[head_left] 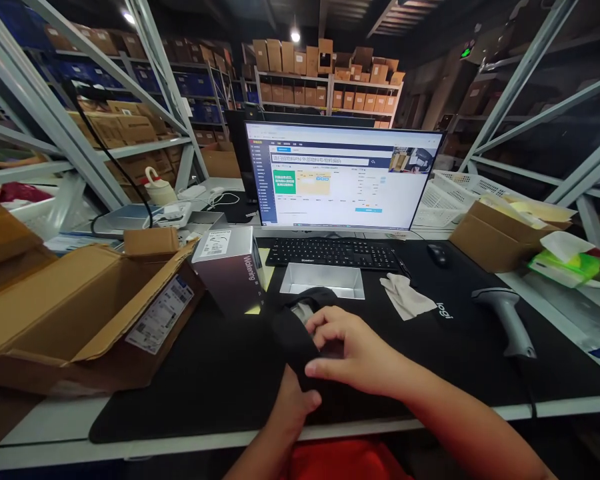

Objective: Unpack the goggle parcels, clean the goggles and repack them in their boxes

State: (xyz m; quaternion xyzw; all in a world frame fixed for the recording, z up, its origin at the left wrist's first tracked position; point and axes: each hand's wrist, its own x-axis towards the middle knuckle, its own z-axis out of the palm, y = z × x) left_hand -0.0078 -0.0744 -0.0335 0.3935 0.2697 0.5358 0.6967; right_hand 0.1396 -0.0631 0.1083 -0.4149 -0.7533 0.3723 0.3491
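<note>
A dark, rounded black item, with something greyish showing in its opening, is held above the desk mat; its exact kind cannot be made out. My left hand grips it from below, most of the fingers hidden behind it. Curled fingers of my right hand touch the rim of its opening, the thumb lower on its near side. Just beyond it lies a shallow silver-white tray. To the left stands a dark box with a white label on top.
An open cardboard carton fills the left side. A keyboard lies before a lit monitor. On the right are a crumpled cloth, a mouse, a barcode scanner and a cardboard box with papers.
</note>
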